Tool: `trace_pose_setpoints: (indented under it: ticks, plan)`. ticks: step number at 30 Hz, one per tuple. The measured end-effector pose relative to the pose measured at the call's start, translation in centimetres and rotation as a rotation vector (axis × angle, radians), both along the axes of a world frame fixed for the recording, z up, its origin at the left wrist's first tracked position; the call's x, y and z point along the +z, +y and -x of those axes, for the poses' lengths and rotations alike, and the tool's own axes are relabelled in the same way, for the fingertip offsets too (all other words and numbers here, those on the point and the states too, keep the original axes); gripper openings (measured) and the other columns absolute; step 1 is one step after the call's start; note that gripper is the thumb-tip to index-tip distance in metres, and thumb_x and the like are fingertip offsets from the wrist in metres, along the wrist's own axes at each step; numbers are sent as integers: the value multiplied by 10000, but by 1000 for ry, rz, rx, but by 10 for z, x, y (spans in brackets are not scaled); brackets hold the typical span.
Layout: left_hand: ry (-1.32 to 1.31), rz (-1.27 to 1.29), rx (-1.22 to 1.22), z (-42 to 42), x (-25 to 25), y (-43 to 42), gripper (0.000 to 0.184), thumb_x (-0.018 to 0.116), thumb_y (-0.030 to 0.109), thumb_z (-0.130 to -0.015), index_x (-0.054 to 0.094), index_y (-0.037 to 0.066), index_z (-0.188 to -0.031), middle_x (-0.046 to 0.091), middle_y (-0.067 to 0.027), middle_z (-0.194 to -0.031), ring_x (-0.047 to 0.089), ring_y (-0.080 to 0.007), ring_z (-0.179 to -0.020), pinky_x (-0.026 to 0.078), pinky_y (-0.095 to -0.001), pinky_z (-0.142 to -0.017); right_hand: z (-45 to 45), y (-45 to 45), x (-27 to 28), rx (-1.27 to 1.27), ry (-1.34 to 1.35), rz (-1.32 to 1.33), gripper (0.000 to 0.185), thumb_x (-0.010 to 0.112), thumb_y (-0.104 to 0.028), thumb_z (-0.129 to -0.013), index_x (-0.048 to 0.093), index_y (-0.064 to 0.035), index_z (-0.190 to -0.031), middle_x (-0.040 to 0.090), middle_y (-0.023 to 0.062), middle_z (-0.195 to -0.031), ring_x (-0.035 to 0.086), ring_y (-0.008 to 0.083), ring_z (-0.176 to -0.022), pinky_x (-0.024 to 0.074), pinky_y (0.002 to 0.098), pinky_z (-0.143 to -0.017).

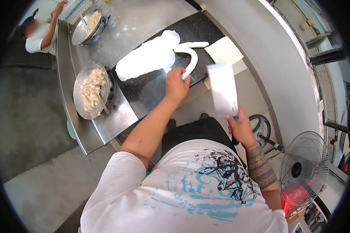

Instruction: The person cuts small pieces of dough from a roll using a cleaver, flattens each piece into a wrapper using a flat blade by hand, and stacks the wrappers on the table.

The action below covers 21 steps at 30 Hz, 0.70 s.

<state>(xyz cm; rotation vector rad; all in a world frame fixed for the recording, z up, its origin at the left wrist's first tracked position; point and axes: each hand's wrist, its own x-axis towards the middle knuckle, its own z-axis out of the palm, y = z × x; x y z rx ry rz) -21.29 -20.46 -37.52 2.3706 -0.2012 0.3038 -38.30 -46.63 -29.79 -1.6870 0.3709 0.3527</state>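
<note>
My left hand [177, 84] is closed on the near end of a white dough rope [193, 61]. The rope curves over the black countertop [144, 93], and its other end points to the right. In my right hand [242, 126] is a cleaver [223, 87], gripped by its handle. Its broad blade stands up past the counter's front edge, slightly blurred. A large, flattened sheet of white dough [147, 58] lies left of the rope. A pale square sheet [224, 50], perhaps cloth or board, lies at the counter's right end.
A metal bowl of crumbly pale filling [92, 91] sits on the steel counter [116, 120] at left. Behind it stands a second bowl of filling [92, 23]. Another person [42, 37] is at the far left. A standing fan [303, 169] is close on my right.
</note>
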Motion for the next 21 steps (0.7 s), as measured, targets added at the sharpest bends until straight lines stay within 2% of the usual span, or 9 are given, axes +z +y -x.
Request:
trace_pose_setpoints:
  ticks: [1, 4, 5, 11, 14, 17, 20, 21]
  plan:
    - [34, 22, 28, 4, 5, 1, 377, 899, 130, -789, 647, 47, -1057, 685, -170, -1054, 636, -418, -1016, 520, -514, -896, -14, 0, 8, 140, 20, 167, 351, 685, -146, -1034, 523, 18, -1300, 697, 143, -823, 670, 236, -592, 518, 399, -538]
    - [51, -26, 38, 13, 4, 18, 349, 913, 158, -783, 672, 38, -1006, 703, -170, -1033, 660, -379, -976, 534, -479, -866, -45, 9, -3, 347, -501, 619, 275, 664, -142, -1023, 522, -3, -1213, 704, 252, -852, 709, 415, -704, 542, 522, -631]
    - [-6, -44, 29, 15, 2, 23, 357, 927, 158, -767, 677, 40, -992, 709, -154, -1000, 665, -369, -945, 537, -467, -848, -52, 14, 3, 378, -448, 671, 190, 626, -141, -1020, 514, -23, -1119, 699, 278, -860, 677, 515, -786, 536, 596, -708]
    - [36, -23, 62, 22, 11, 25, 363, 948, 192, -761, 695, 42, -974, 712, -138, -924, 670, -373, -923, 536, -475, -824, -94, 33, 48, 734, -455, 966, 110, 550, -112, -1024, 528, -33, -1098, 710, 203, -809, 717, 439, -756, 561, 557, -669]
    - [11, 3, 61, 23, 4, 27, 339, 943, 221, -778, 710, 50, -954, 718, -147, -932, 673, -376, -929, 535, -480, -825, -94, 37, 53, 800, -445, 979, 113, 544, -103, -1019, 537, -35, -1108, 717, 196, -810, 725, 421, -749, 564, 544, -654]
    - [-59, -41, 45, 24, 3, 29, 322, 935, 232, -792, 732, 58, -971, 722, -145, -946, 677, -375, -896, 545, -472, -808, -91, 41, 19, 809, -384, 976, 115, 532, -109, -1027, 542, -31, -1112, 721, 215, -839, 722, 431, -748, 563, 550, -660]
    - [-96, -7, 136, 24, 2, 38, 303, 914, 225, -825, 747, 56, -1012, 718, -137, -931, 686, -350, -851, 558, -447, -780, -99, 47, 24, 703, -408, 862, 138, 548, -161, -1056, 544, -41, -1123, 718, 268, -900, 718, 444, -763, 564, 541, -662]
    - [-11, 0, 190, 25, 17, 46, 263, 879, 172, -866, 751, 41, -1055, 708, -131, -968, 695, -306, -815, 568, -411, -758, -106, 45, 27, 616, -478, 801, 163, 557, -202, -1071, 543, -49, -1124, 713, 247, -881, 714, 410, -728, 560, 514, -641]
